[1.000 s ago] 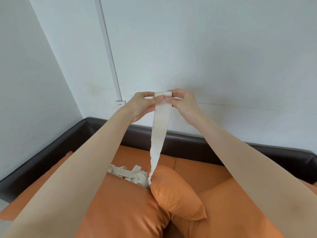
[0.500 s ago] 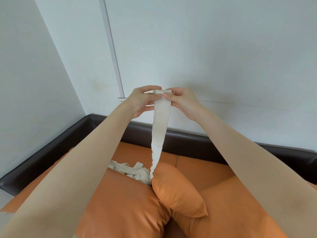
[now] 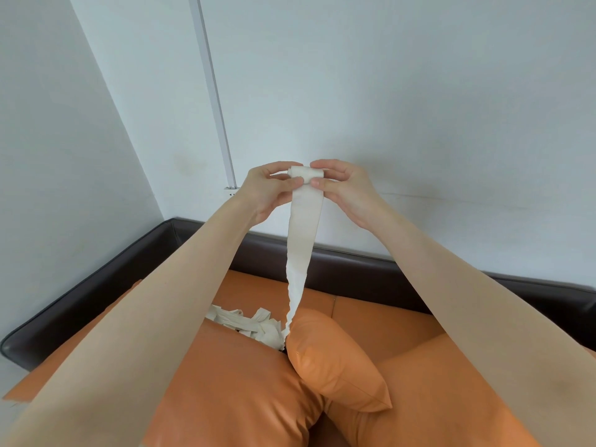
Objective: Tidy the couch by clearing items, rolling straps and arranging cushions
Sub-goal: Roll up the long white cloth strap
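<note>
A cream strap [image 3: 303, 233] hangs from a small roll at its top end, held up in front of the wall. My left hand [image 3: 269, 188] pinches the roll's left end and my right hand [image 3: 343, 188] pinches its right end, thumbs on the front. The strap runs down to a loose heap of strap [image 3: 248, 324] lying on the orange couch seat [image 3: 387, 321] behind the cushions. An orange cushion [image 3: 335, 362] lies below the strap, with a larger orange cushion [image 3: 232, 398] to its left and another [image 3: 451, 401] to its right.
The couch has a dark brown back and armrest [image 3: 354, 269] set into the room's corner. White walls rise behind it, with a white cable duct [image 3: 213, 91] running down to a socket [image 3: 230, 190].
The roll at the strap's top has grown a little thicker as my fingers turned it. The view has dropped slightly, and the hanging strap has been drawn up a bit.
</note>
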